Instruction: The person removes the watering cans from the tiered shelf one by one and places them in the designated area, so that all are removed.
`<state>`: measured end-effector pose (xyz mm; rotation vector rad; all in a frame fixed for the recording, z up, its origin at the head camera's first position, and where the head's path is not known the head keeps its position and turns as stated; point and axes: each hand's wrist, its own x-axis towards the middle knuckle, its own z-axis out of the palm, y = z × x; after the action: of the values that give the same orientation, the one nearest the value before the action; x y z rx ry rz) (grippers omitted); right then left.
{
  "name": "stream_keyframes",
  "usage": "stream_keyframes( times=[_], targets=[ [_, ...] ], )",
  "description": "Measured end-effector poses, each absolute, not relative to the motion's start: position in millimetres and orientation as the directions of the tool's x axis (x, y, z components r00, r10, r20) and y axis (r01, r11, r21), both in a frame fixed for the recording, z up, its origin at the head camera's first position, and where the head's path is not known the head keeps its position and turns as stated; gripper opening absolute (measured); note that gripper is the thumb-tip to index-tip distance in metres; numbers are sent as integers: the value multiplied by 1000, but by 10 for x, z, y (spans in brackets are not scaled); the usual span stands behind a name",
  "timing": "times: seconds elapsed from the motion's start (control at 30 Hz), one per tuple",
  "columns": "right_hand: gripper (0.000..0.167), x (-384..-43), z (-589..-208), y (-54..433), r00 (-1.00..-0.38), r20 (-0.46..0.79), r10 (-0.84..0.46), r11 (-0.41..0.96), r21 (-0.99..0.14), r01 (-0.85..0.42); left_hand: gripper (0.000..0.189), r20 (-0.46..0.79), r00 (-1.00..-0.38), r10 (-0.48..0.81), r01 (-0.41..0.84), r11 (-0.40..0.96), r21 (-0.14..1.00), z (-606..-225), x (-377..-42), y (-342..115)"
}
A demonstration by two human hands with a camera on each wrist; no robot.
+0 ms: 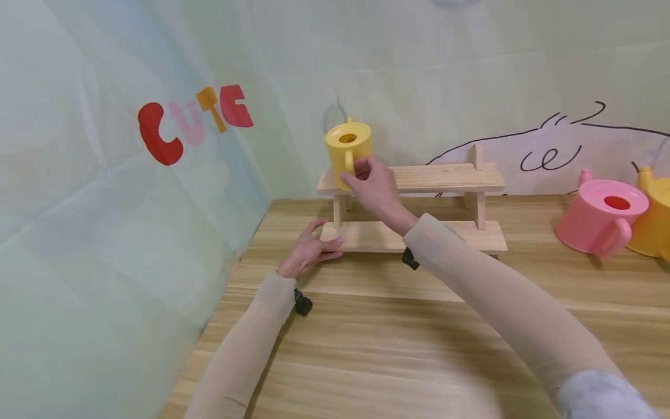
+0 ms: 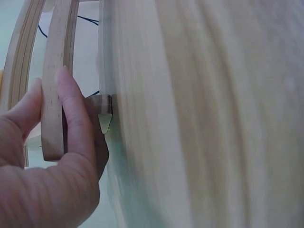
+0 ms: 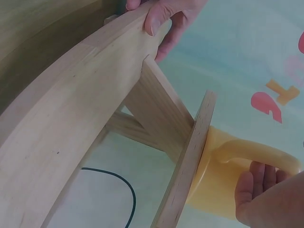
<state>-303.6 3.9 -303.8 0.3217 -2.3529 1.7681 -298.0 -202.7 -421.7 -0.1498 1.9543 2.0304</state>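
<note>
A yellow toy watering can stands at the left end of the upper board of a two-tier wooden shelf. My right hand grips its handle; in the right wrist view the fingers pass through the handle loop, and the can's base meets the board. My left hand holds the left end of the lower board, thumb on one face and fingers on the other, as the left wrist view shows with the board between them.
To the right on the wooden table stand a pink watering can and another yellow one, partly cut off by the frame. Cloth walls rise behind and at left, with coloured letters on the left one.
</note>
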Motion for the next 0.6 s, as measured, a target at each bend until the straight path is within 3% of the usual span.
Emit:
stream_keyframes(
  times=[0.6],
  targets=[
    [24, -3188, -3115, -100, -961, 268, -72, 141, -951, -275, 85, -287, -945, 153, -297, -42, 954, -4219, -2981, -2013]
  ],
)
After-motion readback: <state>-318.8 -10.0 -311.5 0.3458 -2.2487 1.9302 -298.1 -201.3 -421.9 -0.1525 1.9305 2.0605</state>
